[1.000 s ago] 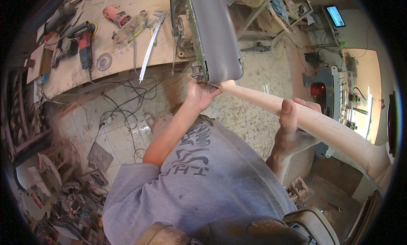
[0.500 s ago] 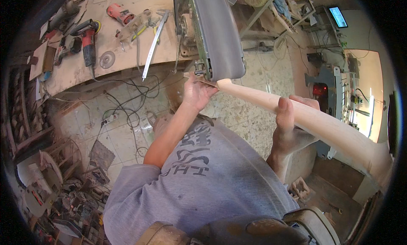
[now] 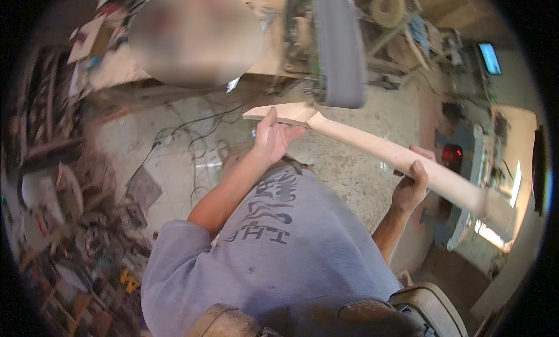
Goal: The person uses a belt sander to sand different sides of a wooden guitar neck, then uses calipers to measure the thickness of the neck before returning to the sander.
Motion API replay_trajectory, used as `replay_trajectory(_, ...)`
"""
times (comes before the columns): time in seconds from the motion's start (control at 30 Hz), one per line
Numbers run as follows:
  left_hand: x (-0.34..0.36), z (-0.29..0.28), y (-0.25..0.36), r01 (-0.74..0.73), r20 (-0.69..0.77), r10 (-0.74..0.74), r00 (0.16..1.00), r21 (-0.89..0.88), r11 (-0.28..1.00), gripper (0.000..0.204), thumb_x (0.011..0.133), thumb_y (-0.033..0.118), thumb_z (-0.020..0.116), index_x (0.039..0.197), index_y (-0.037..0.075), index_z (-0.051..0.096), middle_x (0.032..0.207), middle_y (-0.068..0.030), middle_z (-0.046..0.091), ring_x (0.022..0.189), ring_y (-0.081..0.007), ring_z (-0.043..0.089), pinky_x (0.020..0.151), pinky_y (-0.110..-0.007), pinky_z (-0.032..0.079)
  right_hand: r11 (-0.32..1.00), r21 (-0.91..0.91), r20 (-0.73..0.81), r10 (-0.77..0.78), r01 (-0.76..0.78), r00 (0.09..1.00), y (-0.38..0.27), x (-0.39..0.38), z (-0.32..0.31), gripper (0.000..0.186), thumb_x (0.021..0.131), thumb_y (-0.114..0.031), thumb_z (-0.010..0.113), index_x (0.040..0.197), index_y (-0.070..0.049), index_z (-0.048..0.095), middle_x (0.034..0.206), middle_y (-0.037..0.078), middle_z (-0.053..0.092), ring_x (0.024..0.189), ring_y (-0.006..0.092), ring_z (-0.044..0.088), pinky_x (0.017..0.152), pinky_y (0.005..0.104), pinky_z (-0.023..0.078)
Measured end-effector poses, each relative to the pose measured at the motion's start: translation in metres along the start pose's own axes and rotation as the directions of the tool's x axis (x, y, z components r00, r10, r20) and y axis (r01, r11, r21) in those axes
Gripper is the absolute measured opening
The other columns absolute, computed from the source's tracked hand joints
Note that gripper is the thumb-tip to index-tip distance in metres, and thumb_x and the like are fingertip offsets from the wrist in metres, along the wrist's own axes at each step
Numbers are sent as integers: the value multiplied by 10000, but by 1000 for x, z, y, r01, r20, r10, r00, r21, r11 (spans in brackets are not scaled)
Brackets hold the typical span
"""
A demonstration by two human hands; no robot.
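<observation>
A pale, bare wood guitar neck point(image 3: 364, 146) lies slantwise across the space in front of me, its rounded back facing up. My left hand point(image 3: 272, 142) holds the flat headstock point(image 3: 286, 111), thumb at its near edge and fingers beneath. Farther down the shaft, my right hand point(image 3: 411, 185) grips the neck near its thicker end, which is smeared by motion. Just beyond the headstock stands a belt sander with a wide grey belt point(image 3: 340, 51). A gap shows between the belt's lower end and the wood.
A wooden workbench point(image 3: 116, 69) stands at the far left, partly covered by a blurred patch. Cables point(image 3: 192, 124) trail over the tiled floor point(image 3: 332, 180). Cluttered tools and scraps point(image 3: 87, 279) lie at lower left. A lit screen point(image 3: 490, 58) is at far right.
The guitar neck has come away from the sander belt, and its headstock now shows whole. Both hands still hold it. The right hand appears farther along toward the thick end. The view has shifted.
</observation>
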State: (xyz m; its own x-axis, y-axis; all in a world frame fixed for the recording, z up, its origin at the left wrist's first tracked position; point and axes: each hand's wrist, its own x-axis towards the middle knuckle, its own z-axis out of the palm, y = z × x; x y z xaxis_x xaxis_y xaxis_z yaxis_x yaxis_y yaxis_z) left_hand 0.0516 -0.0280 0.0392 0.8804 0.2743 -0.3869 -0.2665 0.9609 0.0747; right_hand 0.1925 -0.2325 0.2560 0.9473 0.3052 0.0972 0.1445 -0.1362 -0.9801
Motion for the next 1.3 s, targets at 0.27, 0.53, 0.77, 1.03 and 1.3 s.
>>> replay_trajectory(0.27, -123, 1, 85, -462, -55, 470, 881, 117, 879, 595, 960, 499, 411, 1367, 66, 375, 1375, -192, 442, 1193, -336, 510, 1037, -531, 365, 733, 450, 484, 281, -511, 829, 110, -67, 50, 759, 836, -231, 659, 1444, 10, 276, 1165, 139, 560, 957, 233, 575, 820, 368, 504)
replay_trajectory(0.53, -131, 16, 84, -399, -110, 425, 899, 197, 896, 297, 913, 339, 601, 1072, 98, 532, 1028, -102, 603, 984, -251, 587, 927, -486, 454, 453, 457, 785, 199, -765, 587, 175, -125, 119, 699, 831, -263, 709, 1423, -128, 360, 1255, 63, 549, 1052, 248, 577, 952, 480, 449)
replay_trajectory(0.77, -121, 12, 128, -488, -282, 494, 822, 97, 868, 242, 860, 217, 690, 734, 160, 492, 615, 7, 491, 566, -153, 521, 674, -382, 503, 543, 157, 914, 236, -825, 330, 164, -144, 157, 750, 811, -462, 685, 1386, -74, 401, 1324, 117, 491, 1092, 245, 517, 940, 397, 445)
replay_trajectory(1.03, -133, 7, 169, -505, -272, 514, 813, 108, 856, 239, 855, 188, 689, 757, 178, 472, 605, 20, 463, 551, -141, 511, 633, -359, 486, 705, -69, 840, 422, -706, 340, 148, -169, 170, 808, 852, -588, 567, 1329, 50, 431, 1278, 157, 528, 1088, 217, 541, 941, 343, 450)
replay_trajectory(1.3, -149, 1, 207, -591, -220, 655, 723, 295, 751, 232, 847, 177, 702, 819, 174, 472, 649, 15, 469, 549, -129, 514, 606, -333, 488, 852, -217, 840, 412, -477, 354, 106, -155, 194, 481, 916, -412, 584, 1044, 50, 626, 1016, 142, 657, 865, 184, 640, 774, 306, 523)
